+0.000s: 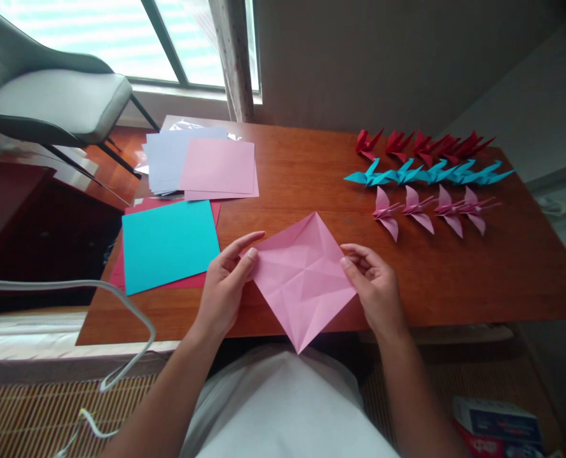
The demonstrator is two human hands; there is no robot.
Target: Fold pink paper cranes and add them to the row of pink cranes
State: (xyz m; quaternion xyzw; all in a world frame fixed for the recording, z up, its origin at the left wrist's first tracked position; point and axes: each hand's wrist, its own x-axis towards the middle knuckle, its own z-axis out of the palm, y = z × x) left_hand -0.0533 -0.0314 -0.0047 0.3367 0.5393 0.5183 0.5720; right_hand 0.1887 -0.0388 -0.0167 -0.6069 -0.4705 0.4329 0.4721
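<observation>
Pink paper square (302, 280), creased, diamond-turned, overhanging near edge of glossy wooden table (478, 273); left hand (226, 280) pinching left corner, right hand (373, 283) pinching right corner. Beyond: flat turquoise sheet (168, 245); rows of pink cranes (430, 213), turquoise cranes (426, 173), red cranes (421, 145).

The creased pink sheet (302, 280) is thin matt paper, and its fold lines stand up as faint ridges. The table (478, 273) is reddish wood with a fine grain and a soft satin sheen. The teal sheet (168, 245) and the pink stack (219, 166) are smooth, flat paper (dull even under the window light). The clear wrapper (187, 124) behind them is glossy plastic film. The folded birds (430, 173) are matt paper too. The chair seat (58, 102) looks like pale matt upholstery. The cable (35, 282) is smooth white plastic.
</observation>
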